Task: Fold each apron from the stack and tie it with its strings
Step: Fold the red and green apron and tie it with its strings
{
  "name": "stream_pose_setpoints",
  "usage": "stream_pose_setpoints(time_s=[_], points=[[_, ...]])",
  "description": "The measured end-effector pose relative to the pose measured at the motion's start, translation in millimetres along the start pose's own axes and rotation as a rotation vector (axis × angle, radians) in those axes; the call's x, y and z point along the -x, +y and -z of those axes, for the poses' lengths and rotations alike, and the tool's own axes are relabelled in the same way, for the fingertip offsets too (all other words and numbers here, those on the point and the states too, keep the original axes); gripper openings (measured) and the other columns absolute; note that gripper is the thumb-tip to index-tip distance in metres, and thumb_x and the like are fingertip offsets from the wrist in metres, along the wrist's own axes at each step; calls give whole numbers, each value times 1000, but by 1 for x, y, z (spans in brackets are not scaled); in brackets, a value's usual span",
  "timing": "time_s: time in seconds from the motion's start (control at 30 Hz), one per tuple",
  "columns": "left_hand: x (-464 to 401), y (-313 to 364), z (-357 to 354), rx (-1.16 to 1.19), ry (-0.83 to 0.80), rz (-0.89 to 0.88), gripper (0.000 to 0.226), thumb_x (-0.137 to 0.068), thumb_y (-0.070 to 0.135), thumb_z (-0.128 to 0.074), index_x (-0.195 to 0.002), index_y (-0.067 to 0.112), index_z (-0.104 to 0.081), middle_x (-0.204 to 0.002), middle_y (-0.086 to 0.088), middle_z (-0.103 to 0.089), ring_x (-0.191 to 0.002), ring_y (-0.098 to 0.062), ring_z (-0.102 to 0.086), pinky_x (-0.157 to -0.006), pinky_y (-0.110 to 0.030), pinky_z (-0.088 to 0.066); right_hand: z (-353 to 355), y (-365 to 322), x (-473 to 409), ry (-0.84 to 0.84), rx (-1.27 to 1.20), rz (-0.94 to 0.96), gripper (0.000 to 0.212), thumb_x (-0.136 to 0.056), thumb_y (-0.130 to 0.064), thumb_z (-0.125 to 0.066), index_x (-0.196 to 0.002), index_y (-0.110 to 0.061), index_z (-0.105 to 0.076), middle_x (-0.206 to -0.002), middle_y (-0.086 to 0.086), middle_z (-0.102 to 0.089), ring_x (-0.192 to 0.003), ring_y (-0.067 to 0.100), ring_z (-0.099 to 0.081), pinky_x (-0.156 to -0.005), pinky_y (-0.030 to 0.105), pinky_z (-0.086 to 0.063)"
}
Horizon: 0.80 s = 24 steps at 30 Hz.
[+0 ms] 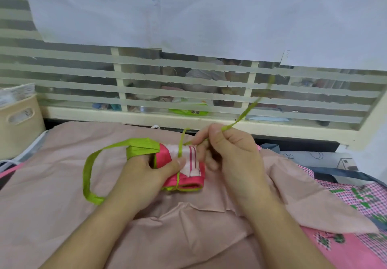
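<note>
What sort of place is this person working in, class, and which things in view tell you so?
Probably a home or small workroom, not a factory: a pink cloth covers the work surface, a beige storage basket stands at the left, and a paper-covered striped window shows cluttered household items behind.

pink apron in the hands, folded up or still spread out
Folded: the pink apron is a compact bundle, green string wrapped around it, held by left hand; right hand pulls the string.

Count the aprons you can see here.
2, maybe more. A folded pink apron with green strings sits between the left hand and right hand. A pink checked apron lies at right; others may be hidden beneath.
</note>
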State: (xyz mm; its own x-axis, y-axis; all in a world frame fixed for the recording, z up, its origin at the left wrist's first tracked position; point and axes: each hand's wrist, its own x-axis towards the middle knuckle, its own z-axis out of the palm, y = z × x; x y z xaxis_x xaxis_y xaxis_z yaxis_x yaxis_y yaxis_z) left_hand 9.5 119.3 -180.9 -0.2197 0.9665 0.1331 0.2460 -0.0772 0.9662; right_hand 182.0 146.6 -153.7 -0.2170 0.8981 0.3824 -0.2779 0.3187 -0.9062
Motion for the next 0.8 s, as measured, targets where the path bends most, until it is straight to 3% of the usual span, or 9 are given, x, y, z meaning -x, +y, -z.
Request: stream_pose_setpoints(time_s=[0.1, 0.23, 0.33, 0.4, 0.5, 0.57, 0.63, 0.7, 0.8], points=[[-2, -2, 3, 68, 199, 31, 37, -84, 31, -85, -64, 12, -60, -54, 8, -55, -51, -6, -47, -50, -20, -38, -14, 15, 7, -227, -15, -77, 40, -105, -22, -50, -94, 11, -71, -73, 20, -68, -46, 16, -43, -48, 26, -33], [-11, -1, 10, 509, 259, 131, 20, -92, 22, -77, -95, 2, -76, -92, -14, -79, -82, -25, -75, -83, -41, -58, -21, 31, 12, -327, -6, -205, 38, -102, -25, -51, -92, 3, -74, -75, 21, -69, -45, 19, -49, -44, 27, -36], [-14, 1, 15, 744, 158, 181, 40, -92, 22, -71, -123, -3, -70, -113, -28, -75, -106, -43, -75, -98, -57, -58, -22, 36, 12, -307, -83, -348, 38, -108, -23, -49, -91, -1, -75, -75, 21, -67, -47, 20, -51, -42, 26, -36], [-14, 2, 16, 827, 92, 212, 47, -87, 24, -67, -125, -4, -68, -116, -30, -73, -105, -43, -75, -94, -56, -59, -24, 35, 12, -248, -202, -499, 40, -108, -23, -48, -85, -3, -75, -72, 18, -65, -46, 18, -51, -42, 24, -35], [-14, 1, 17, 880, -10, 211, 30, -89, 19, -60, -103, 0, -79, -109, -28, -76, -98, -39, -77, -91, -54, -62, -22, 32, 10, -177, -368, -638, 39, -101, -27, -51, -74, -8, -72, -66, 13, -58, -43, 16, -46, -41, 20, -32], [-14, -1, 17, 907, -82, 185, 31, -94, 16, -55, -91, 4, -84, -103, -27, -76, -91, -37, -77, -79, -48, -64, -19, 30, 8, -124, -427, -699, 36, -99, -27, -54, -72, -9, -69, -63, 11, -55, -41, 14, -42, -38, 19, -28], [-14, 0, 17, 907, -134, 169, 35, -97, 18, -52, -96, 1, -83, -106, -29, -75, -91, -37, -76, -76, -43, -65, -14, 31, 6, -54, -468, -751, 37, -104, -24, -49, -74, -8, -64, -61, 9, -53, -40, 13, -38, -35, 18, -25], [-12, -1, 16, 874, -180, 154, 38, -99, 25, -53, -107, -2, -80, -114, -31, -72, -100, -40, -74, -86, -44, -64, -12, 34, 3, 15, -455, -773, 39, -107, -19, -43, -75, -7, -61, -59, 9, -52, -38, 12, -37, -33, 17, -24], [-12, -6, 12, 795, -233, 152, 59, -90, 41, -77, -125, -6, -71, -130, -31, -67, -121, -42, -67, -102, -48, -57, -9, 40, -2, 83, -264, -736, 34, -102, -6, -41, -73, -8, -58, -57, 10, -51, -37, 12, -37, -35, 18, -25]])
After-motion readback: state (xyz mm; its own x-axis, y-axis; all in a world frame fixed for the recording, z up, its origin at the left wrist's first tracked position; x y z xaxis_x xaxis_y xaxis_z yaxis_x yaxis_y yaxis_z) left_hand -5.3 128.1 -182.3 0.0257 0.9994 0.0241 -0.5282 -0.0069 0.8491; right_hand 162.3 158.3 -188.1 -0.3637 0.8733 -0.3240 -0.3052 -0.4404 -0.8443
